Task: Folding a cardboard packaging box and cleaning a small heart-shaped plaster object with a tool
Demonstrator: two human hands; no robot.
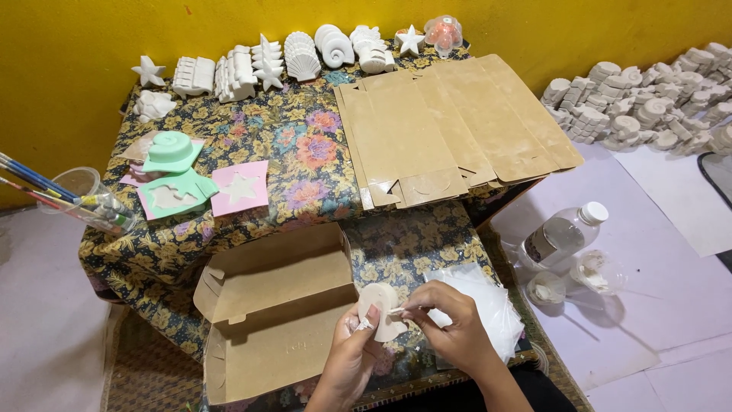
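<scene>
While floral cloth (305, 145) meets yellow wall (91, 30), both hands (347, 358) seemingly pinch a plaster shape (379, 301).

Both hands meet at six o'clock, forearms rising from below. The left hand (352, 352) cups with fingers curled. The right hand (450, 324) pinches, its grip pointing toward nine o'clock.

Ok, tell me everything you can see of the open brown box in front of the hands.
The box is plain brown cardboard, long and shallow, with its lid folded back flat toward the flowered cloth. Small side flaps stand out at its left end. Its inside shows nothing in it; faint marks show on the floor of the tray. It lies at the table's near edge, skewed, just left of the left hand, which holds a white shell cast. I cannot tell whether the hand touches it.
</scene>
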